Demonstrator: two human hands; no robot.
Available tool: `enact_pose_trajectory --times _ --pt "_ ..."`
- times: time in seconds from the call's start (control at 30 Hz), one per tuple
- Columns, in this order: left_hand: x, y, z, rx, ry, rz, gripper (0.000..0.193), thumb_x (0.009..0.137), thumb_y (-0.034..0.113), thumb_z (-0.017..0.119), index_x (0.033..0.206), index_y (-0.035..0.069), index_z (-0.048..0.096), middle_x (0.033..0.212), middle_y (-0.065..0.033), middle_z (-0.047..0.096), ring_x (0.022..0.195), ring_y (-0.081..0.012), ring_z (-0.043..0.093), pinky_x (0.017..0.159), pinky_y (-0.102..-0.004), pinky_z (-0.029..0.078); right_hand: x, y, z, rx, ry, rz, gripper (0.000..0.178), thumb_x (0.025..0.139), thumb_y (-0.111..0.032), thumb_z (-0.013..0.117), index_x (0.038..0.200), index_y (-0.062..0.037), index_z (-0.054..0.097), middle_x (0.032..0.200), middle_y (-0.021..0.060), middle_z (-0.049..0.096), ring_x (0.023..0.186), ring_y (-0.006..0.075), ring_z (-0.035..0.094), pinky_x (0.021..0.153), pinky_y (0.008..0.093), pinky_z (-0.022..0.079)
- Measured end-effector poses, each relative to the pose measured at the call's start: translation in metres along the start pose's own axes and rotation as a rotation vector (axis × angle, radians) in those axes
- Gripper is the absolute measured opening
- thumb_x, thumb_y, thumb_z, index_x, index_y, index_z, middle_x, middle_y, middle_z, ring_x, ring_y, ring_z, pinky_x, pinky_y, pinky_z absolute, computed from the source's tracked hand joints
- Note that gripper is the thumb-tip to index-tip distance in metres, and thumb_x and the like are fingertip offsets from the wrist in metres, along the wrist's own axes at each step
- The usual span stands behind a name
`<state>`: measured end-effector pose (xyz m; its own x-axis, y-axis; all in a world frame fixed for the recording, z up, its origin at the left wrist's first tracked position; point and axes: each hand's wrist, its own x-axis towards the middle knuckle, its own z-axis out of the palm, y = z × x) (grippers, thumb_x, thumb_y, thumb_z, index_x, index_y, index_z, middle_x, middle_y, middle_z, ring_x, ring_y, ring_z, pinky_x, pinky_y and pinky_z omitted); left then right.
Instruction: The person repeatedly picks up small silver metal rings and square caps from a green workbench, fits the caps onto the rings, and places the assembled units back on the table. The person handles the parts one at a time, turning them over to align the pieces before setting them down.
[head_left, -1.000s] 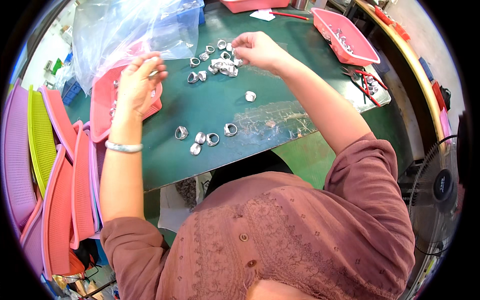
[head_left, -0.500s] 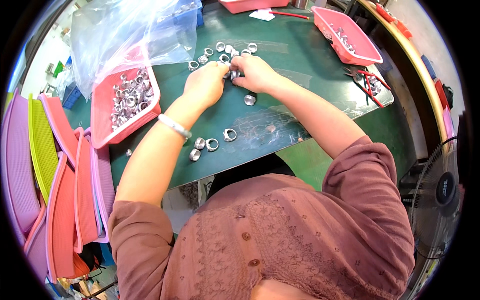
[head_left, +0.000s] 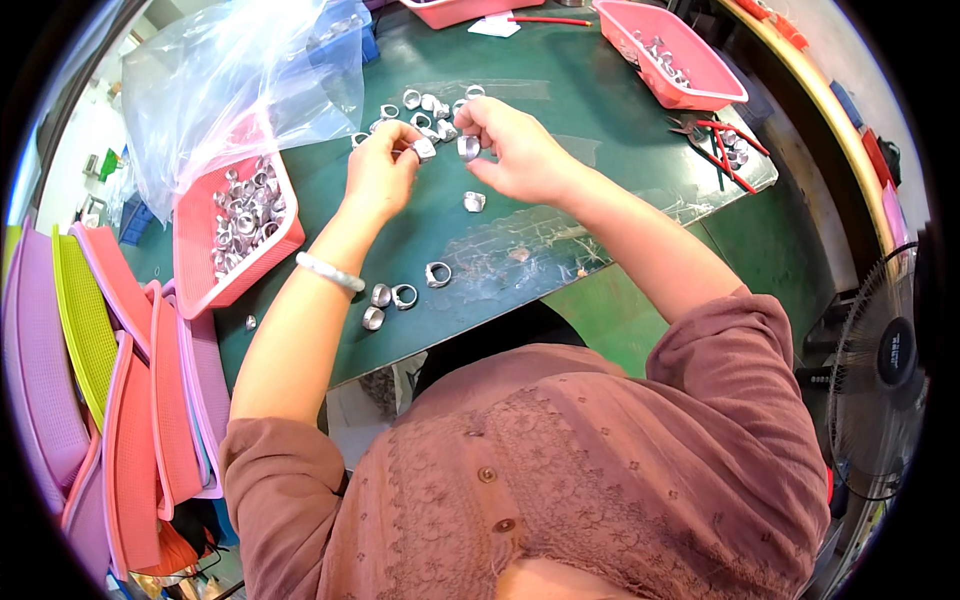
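My left hand [head_left: 382, 170] is closed, pinching a silver ring [head_left: 424, 149] between thumb and fingertips. Facing it, my right hand [head_left: 520, 152] grips another silver ring [head_left: 468, 148], its round hollow side showing. Just beyond both hands lies a loose cluster of silver rings [head_left: 430, 103] on the green tabletop [head_left: 560, 70]. One ring [head_left: 474, 202] rests by itself below my right hand. Nearer the table's front edge sit several more, among them an upright-looking open band [head_left: 438, 274].
A pink basket [head_left: 245, 285] heaped with rings stands at the left, beside a clear plastic bag [head_left: 240, 80]. Another pink basket [head_left: 705, 98] with rings is at the far right, near red-handled pliers [head_left: 720, 155]. Stacked colored baskets [head_left: 130, 430] fill the left; a fan [head_left: 885, 370] stands right.
My hands were together over the cluster; now they are farther apart, each with a ring in its fingers. The whole view has shifted slightly, so the table appears farther left.
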<state>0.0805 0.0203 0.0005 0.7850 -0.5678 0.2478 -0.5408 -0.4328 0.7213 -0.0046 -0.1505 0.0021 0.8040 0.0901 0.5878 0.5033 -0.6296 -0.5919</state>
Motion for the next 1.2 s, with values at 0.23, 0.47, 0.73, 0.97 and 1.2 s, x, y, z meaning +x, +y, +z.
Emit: enact_pose_trajectory --times 0.23,0.47,0.73,0.97,1.2 --pt "-0.031 0.036 -0.014 -0.725 -0.1 -0.162 0.017 0.086 0.004 0.055 0.102 -0.001 0.053 0.085 -0.0067 0.061 0.071 -0.0132 0.06 0.063 -0.0223 0.05 -0.001 -0.028 -0.006 -0.024 0.019 -0.099 0.027 0.066 0.007 0.058 0.09 -0.0027 0.05 0.083 0.0063 0.047 0.066 0.0162 0.05 0.058 0.0269 0.042" --pt "-0.047 0.037 -0.021 -0.886 -0.102 -0.144 0.027 0.086 0.004 0.054 0.112 -0.002 0.051 0.091 -0.0076 0.061 0.074 -0.0133 0.06 0.065 -0.0218 0.049 0.001 -0.042 -0.003 -0.042 0.036 -0.139 0.028 0.066 0.009 0.056 0.09 -0.0036 0.05 0.085 0.0071 0.048 0.069 0.018 0.052 0.057 0.0286 0.043" --pt "-0.059 0.039 -0.029 -0.919 -0.127 -0.159 0.025 0.084 0.0 0.054 0.109 -0.002 0.054 0.093 -0.008 0.061 0.075 -0.0135 0.059 0.066 -0.0224 0.048 0.007 -0.058 0.009 -0.202 -0.064 -0.224 0.029 0.066 0.009 0.052 0.093 -0.0018 0.049 0.089 0.0152 0.051 0.085 0.0344 0.052 0.071 0.0388 0.045" --pt "-0.066 0.021 -0.031 -0.892 -0.091 -0.066 0.022 0.084 0.002 0.054 0.107 -0.001 0.055 0.094 -0.0071 0.061 0.08 -0.013 0.058 0.069 -0.0234 0.046 0.008 -0.066 0.015 -0.128 -0.038 -0.264 0.044 0.067 0.008 0.054 0.109 -0.0021 0.047 0.097 0.0173 0.052 0.088 0.0345 0.052 0.074 0.0386 0.045" --pt "-0.072 0.009 -0.034 -0.905 -0.033 -0.004 0.023 0.084 0.003 0.055 0.107 0.0 0.056 0.094 -0.0064 0.062 0.08 -0.0119 0.058 0.068 -0.0226 0.045 0.011 -0.073 0.02 -0.017 -0.053 -0.214 0.05 0.066 0.006 0.059 0.113 -0.0046 0.045 0.097 0.0157 0.052 0.088 0.0339 0.052 0.075 0.0388 0.045"
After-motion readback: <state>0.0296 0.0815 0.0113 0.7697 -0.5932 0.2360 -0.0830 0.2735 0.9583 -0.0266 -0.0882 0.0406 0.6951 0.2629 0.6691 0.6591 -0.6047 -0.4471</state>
